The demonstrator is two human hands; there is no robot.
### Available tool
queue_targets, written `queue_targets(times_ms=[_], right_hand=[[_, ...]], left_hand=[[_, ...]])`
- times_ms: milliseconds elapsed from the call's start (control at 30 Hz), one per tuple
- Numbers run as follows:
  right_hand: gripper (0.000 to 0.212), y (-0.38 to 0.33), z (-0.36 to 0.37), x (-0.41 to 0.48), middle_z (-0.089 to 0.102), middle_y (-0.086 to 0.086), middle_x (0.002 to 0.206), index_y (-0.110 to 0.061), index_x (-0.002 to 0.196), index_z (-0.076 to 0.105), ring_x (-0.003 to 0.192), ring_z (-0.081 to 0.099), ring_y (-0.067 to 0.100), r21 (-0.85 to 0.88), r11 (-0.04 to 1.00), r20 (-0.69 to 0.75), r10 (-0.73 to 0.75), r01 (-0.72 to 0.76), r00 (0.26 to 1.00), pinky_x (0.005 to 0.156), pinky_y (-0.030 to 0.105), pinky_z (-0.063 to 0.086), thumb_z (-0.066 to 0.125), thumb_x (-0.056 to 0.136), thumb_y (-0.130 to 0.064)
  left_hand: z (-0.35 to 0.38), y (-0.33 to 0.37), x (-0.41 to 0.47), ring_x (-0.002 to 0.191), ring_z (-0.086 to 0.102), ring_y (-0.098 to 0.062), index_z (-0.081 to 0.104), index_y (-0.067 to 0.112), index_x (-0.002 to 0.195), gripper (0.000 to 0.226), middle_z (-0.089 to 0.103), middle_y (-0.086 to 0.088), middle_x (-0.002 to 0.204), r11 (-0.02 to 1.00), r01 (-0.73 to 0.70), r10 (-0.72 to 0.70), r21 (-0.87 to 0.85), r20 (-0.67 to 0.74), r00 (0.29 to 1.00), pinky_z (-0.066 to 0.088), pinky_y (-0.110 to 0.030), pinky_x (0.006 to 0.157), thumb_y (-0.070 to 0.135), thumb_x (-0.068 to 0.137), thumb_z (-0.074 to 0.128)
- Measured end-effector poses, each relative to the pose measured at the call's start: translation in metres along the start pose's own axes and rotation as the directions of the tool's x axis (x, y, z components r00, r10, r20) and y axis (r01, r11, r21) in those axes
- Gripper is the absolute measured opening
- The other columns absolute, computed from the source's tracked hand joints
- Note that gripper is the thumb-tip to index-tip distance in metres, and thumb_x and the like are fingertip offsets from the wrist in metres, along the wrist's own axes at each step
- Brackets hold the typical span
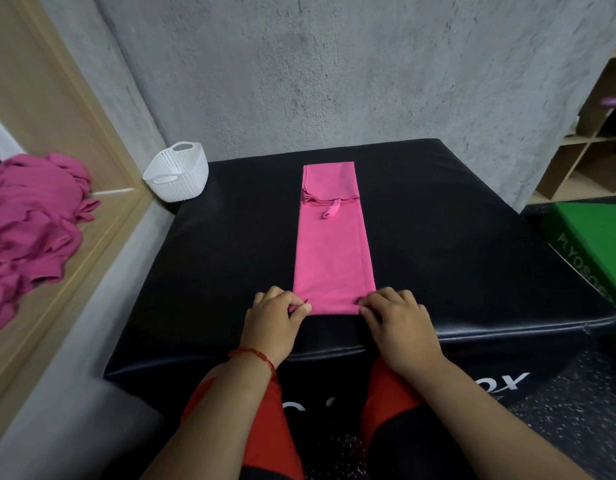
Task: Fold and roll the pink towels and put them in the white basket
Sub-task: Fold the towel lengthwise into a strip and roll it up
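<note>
A pink towel (334, 251), folded into a long narrow strip, lies down the middle of a black padded box (472, 258). Its far end is folded back, with a small pink loop on top. My left hand (275, 320) pinches the near left corner of the strip. My right hand (396, 323) pinches the near right corner. A white woven basket (178, 176) stands at the box's far left corner, tilted against the wall, and looks empty.
A heap of pink towels (33, 230) lies on a wooden ledge at the left. A grey concrete wall rises behind the box. A green box (597, 244) and wooden shelving (590, 147) stand at the right.
</note>
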State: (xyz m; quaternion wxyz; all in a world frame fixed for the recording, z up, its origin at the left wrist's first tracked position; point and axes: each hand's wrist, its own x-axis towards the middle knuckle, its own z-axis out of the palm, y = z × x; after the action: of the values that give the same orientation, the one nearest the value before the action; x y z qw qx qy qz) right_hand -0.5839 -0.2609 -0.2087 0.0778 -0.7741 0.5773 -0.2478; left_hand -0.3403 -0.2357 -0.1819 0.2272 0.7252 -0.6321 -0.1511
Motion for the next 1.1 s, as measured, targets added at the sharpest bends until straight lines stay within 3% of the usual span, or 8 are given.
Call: queue_targets(times_ms=[200, 367, 500, 633, 767, 867, 967, 1100], right_hand=[[0.024, 0.001, 0.000, 0.005, 0.061, -0.014, 0.100, -0.040, 0.116, 0.070, 0.092, 0.057, 0.016, 0.018, 0.999, 0.011, 0.037, -0.037, 0.999, 0.077, 0.041, 0.044, 0.049, 0.106, -0.045], [0.015, 0.007, 0.000, 0.009, 0.067, -0.021, 0.087, -0.035, 0.089, 0.060, 0.084, 0.062, 0.012, 0.304, 0.938, 0.016, 0.170, -0.167, 0.985, 0.081, 0.043, 0.050, 0.068, 0.098, -0.043], [0.022, 0.008, -0.001, 0.011, 0.065, -0.017, 0.081, -0.034, 0.082, 0.058, 0.080, 0.061, 0.011, 0.326, 0.930, -0.029, 0.188, -0.169, 0.982, 0.073, 0.040, 0.051, 0.073, 0.094, -0.044], [0.021, 0.006, -0.002, 0.014, 0.058, -0.015, 0.082, -0.034, 0.083, 0.058, 0.080, 0.057, 0.012, 0.229, 0.965, -0.060, 0.144, -0.127, 0.988, 0.067, 0.035, 0.045, 0.070, 0.096, -0.046], [0.016, 0.002, -0.004, 0.012, 0.054, -0.012, 0.092, -0.029, 0.093, 0.064, 0.084, 0.053, 0.017, 0.128, 0.988, -0.096, 0.102, -0.089, 0.990, 0.065, 0.038, 0.050, 0.071, 0.096, -0.042], [0.009, 0.001, -0.002, 0.014, 0.058, -0.009, 0.099, -0.027, 0.101, 0.070, 0.085, 0.048, 0.018, 0.101, 0.995, -0.132, -0.005, 0.018, 0.991, 0.068, 0.042, 0.052, 0.074, 0.094, -0.022], [0.032, 0.003, 0.000, 0.013, 0.064, -0.013, 0.104, -0.027, 0.104, 0.076, 0.086, 0.046, 0.015, 0.099, 0.975, -0.089, -0.192, 0.200, 0.977, 0.076, 0.040, 0.053, 0.069, 0.087, 0.000], [0.034, 0.006, -0.006, 0.009, 0.062, -0.017, 0.116, -0.028, 0.119, 0.071, 0.099, 0.047, 0.011, 0.154, 0.968, 0.013, -0.200, 0.196, 0.980, 0.093, 0.025, 0.046, 0.075, 0.086, -0.018]], left_hand=[[-0.004, 0.001, 0.005, 0.104, 0.054, -0.013, 0.067, 0.032, 0.087, 0.032, 0.059, 0.014, 0.098, 0.999, 0.038, -0.041, 0.035, 0.075, 0.996, 0.039, -0.040, 0.095, 0.057, 0.101, 0.052], [-0.003, 0.007, 0.006, 0.087, 0.061, -0.007, 0.063, 0.030, 0.084, 0.030, 0.065, 0.014, 0.084, 0.992, 0.123, -0.123, -0.034, 0.017, 0.992, 0.043, -0.039, 0.096, 0.057, 0.096, 0.061], [0.000, 0.009, 0.010, 0.089, 0.049, -0.010, 0.057, 0.034, 0.089, 0.019, 0.051, 0.018, 0.088, 0.997, -0.058, 0.052, -0.046, -0.127, 0.991, 0.047, -0.037, 0.082, 0.034, 0.089, 0.076], [0.009, 0.010, 0.009, 0.092, 0.046, -0.003, 0.070, 0.033, 0.089, 0.030, 0.057, 0.020, 0.095, 0.956, -0.287, 0.283, -0.065, -0.069, 0.957, 0.046, -0.027, 0.082, 0.004, 0.094, 0.064], [0.005, 0.009, 0.001, 0.097, 0.047, -0.001, 0.071, 0.036, 0.100, 0.020, 0.060, 0.025, 0.106, 0.954, -0.300, 0.300, -0.017, -0.014, 0.954, 0.044, -0.027, 0.087, 0.017, 0.096, 0.063], [0.002, 0.007, -0.002, 0.105, 0.048, -0.002, 0.066, 0.039, 0.108, 0.022, 0.058, 0.026, 0.114, 0.951, -0.309, 0.308, 0.031, 0.039, 0.951, 0.040, -0.030, 0.091, 0.026, 0.091, 0.071], [0.005, 0.009, 0.000, 0.101, 0.046, -0.001, 0.065, 0.039, 0.106, 0.024, 0.059, 0.026, 0.112, 0.960, -0.278, 0.277, 0.038, 0.008, 0.961, 0.041, -0.032, 0.090, 0.021, 0.092, 0.073], [0.008, 0.010, 0.003, 0.101, 0.048, -0.002, 0.064, 0.039, 0.110, 0.019, 0.059, 0.026, 0.112, 0.967, -0.251, 0.252, 0.039, -0.013, 0.968, 0.041, -0.031, 0.091, 0.026, 0.097, 0.068]])
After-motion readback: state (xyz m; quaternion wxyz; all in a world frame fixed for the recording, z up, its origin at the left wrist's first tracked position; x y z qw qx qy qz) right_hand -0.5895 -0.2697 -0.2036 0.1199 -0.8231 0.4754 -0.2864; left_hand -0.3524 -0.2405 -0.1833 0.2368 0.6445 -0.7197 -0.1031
